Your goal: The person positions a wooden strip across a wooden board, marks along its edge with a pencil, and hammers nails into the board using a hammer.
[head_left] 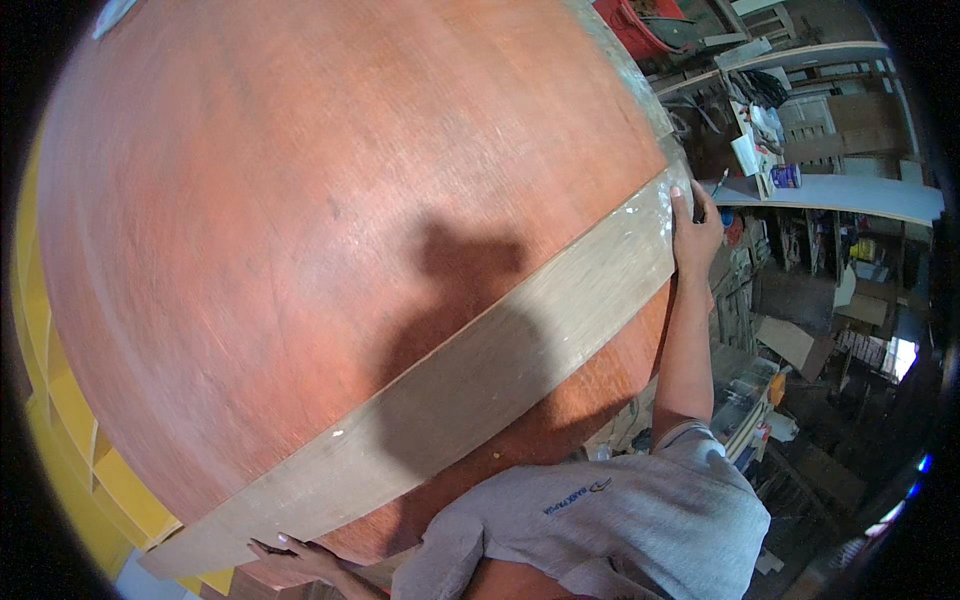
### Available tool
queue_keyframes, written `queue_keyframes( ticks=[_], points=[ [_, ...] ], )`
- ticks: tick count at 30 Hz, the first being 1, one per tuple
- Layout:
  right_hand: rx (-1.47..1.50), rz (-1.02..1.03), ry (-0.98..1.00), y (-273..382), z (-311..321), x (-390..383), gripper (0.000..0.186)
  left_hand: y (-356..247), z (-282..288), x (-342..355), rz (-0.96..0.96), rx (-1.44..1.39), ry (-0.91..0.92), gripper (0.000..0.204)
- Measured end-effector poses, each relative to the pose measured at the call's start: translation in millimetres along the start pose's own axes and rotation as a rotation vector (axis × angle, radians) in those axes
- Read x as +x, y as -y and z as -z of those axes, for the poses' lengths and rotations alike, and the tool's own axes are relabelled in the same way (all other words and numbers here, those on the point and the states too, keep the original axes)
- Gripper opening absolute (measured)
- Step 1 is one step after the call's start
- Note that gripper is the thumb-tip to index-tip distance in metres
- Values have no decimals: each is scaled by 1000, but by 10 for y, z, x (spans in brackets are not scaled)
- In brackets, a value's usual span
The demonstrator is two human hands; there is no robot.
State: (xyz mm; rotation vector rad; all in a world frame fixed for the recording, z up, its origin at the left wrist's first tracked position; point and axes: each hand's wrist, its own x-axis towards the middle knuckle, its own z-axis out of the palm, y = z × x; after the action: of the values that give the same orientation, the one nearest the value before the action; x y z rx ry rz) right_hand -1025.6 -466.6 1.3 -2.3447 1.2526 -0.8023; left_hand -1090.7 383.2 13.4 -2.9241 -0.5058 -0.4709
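A long, flat wooden board (590, 285), greyish-brown with white paint specks, lies slantwise across a large reddish-orange wood panel (290, 210). It runs from the lower left up to the right edge of the panel. At the upper right end my right hand (697, 235) grips the board, thumb on its face and fingers bent round the edge. My left hand (305, 562) rests against the near edge of the board close to its lower left end, fingers stretched and apart. A dark shadow falls over the middle of board and panel.
Yellow open-framed boxwork (80, 455) stands beyond the panel's left side. At the upper right is a red bucket (638, 32). A pale ledge (850, 196) holds a small purple can (786, 176). Scrap boards (787, 342) and clutter fill the right side.
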Motion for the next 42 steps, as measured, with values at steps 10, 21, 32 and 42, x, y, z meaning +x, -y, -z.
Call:
queue_keyframes(
  ticks=[10, 21, 32, 42],
  points=[
    [7, -6, 5, 3, 37, 19, 51, -152, 133, 27, 2, -27, 57, 84],
    [-340, 12, 171, -168, -205, 51, 55, -319, 441, -2, 310, -220, 10, 62],
    [-299, 153, 202, -1040, -305, 851, 70, 1895, -482, 811, 609, -181, -329, 60],
    [-231, 233, 132, -363, -84, 517, 55, 2263, -789, 926, 810, -796, -323, 72]
  ],
)
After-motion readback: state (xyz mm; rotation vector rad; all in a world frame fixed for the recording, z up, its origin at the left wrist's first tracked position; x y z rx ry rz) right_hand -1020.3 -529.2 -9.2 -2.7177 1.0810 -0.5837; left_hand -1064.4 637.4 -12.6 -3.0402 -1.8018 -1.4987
